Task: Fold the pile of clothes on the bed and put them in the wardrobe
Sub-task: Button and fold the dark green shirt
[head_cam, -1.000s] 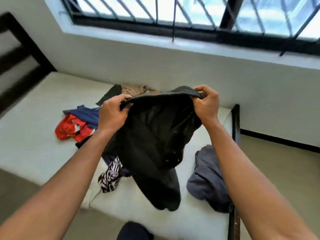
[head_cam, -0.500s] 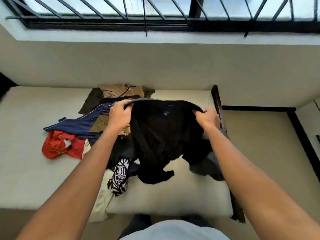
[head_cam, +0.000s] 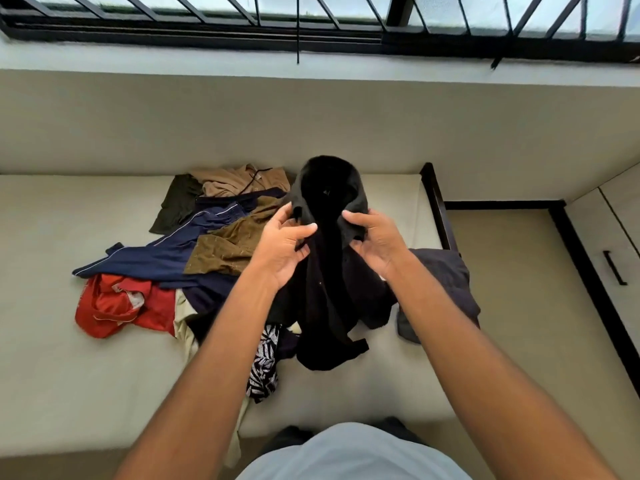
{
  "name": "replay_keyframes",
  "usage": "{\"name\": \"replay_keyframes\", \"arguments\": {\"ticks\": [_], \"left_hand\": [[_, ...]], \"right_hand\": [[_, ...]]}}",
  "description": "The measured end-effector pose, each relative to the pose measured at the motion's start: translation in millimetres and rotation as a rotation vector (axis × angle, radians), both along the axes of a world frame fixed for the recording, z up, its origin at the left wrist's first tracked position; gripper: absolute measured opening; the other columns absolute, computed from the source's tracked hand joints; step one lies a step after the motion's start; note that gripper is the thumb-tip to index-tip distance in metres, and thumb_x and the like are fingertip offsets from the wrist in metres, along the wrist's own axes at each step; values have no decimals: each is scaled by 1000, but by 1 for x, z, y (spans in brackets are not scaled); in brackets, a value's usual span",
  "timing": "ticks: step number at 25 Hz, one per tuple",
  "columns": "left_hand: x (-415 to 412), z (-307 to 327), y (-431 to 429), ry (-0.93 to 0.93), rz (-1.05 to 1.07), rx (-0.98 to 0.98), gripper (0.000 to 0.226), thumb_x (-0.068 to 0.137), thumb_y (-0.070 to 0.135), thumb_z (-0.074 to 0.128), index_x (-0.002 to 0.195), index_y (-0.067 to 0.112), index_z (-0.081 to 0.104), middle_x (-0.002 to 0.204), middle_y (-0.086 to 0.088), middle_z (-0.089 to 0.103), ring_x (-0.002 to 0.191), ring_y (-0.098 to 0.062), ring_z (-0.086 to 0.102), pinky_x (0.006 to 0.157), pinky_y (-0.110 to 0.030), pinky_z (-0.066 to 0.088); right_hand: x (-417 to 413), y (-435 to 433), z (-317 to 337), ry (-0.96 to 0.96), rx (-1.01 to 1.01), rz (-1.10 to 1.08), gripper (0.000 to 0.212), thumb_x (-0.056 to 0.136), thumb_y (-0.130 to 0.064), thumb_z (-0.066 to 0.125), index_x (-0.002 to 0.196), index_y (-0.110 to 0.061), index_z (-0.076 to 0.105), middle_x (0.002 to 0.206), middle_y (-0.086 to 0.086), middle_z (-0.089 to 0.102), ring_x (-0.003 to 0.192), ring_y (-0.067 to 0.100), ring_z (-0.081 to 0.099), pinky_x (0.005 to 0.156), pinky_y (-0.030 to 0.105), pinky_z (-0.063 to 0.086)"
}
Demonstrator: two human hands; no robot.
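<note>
Over the bed (head_cam: 52, 341), a black garment (head_cam: 329, 278) is pinched by left hand (head_cam: 282, 249) and right hand (head_cam: 375, 242).
Its held edges have been brought together; folding has seemingly begun.

Home bedroom: bare mattress (head_cam: 69, 375), strewn clothes (head_cam: 194, 251), barred window (head_cam: 311, 26) far, wardrobe door (head_cam: 613, 244) right.

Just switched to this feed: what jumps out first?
The left hand and right hand hold a black garment up over the middle of the bed, pinching its upper folds. Left of it lies the unfolded pile, a red garment brightest at its near-left edge.
</note>
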State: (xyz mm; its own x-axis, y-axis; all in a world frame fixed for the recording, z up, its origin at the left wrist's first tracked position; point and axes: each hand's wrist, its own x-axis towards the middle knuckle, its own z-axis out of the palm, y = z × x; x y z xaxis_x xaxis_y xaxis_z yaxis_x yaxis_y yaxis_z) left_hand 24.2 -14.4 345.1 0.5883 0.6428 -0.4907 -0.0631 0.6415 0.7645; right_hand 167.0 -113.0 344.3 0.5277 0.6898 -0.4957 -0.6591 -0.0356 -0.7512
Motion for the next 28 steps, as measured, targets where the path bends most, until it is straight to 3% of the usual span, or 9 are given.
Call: {"name": "replay_keyframes", "arguments": {"ticks": [2,4,11,15,19,24,28], "left_hand": [[7,-2,-6,63,57,91,31,94,-2,60,114,22,63,88,9,70,76,-4,66,63,-22,49],[8,-5,-10,124,131,140,19,99,7,59,98,25,64,83,11,65,71,0,60,65,-22,44],[-23,-33,-10,177,209,363,25,101,13,55,88,32,65,87,7,65,86,-12,58,81,-34,46],[-36,-33,-22,153,194,339,20,105,12,48,97,26,60,94,0,66,87,-19,62,75,-40,53],[-42,-24,-38,112,198,281,16,105,16,50,121,20,50,94,6,72,77,-6,68,66,-27,58],[-46,-19,-43,133,217,274,14,102,15,56,111,26,53,102,1,74,101,-24,71,77,-33,59],[-52,-17,-51,83,106,299,38,91,10,68,121,28,53,111,-5,71,106,-20,70,89,-38,59]], "right_hand": [[-17,11,5,-51,-21,-51,23,93,1,65,115,-6,67,99,10,73,89,22,72,68,29,60],[-26,18,9,-83,-21,-83,19,96,-5,64,111,-14,68,101,7,74,90,18,72,70,30,60],[-38,8,1,-213,-118,-90,17,100,-14,65,117,-15,66,114,11,73,106,24,71,77,35,62],[-54,5,-7,-243,-139,-81,18,100,-12,64,117,-12,65,114,12,73,109,26,71,86,44,62],[-72,8,-3,-251,-110,-74,22,94,-6,70,115,-9,64,110,14,73,105,26,73,84,46,63],[-88,7,1,-393,-118,-36,62,81,1,81,134,-12,51,112,12,73,102,22,74,82,39,63],[-84,3,3,-417,-111,18,56,81,2,81,133,-5,59,107,12,77,99,24,75,87,40,62]]}}
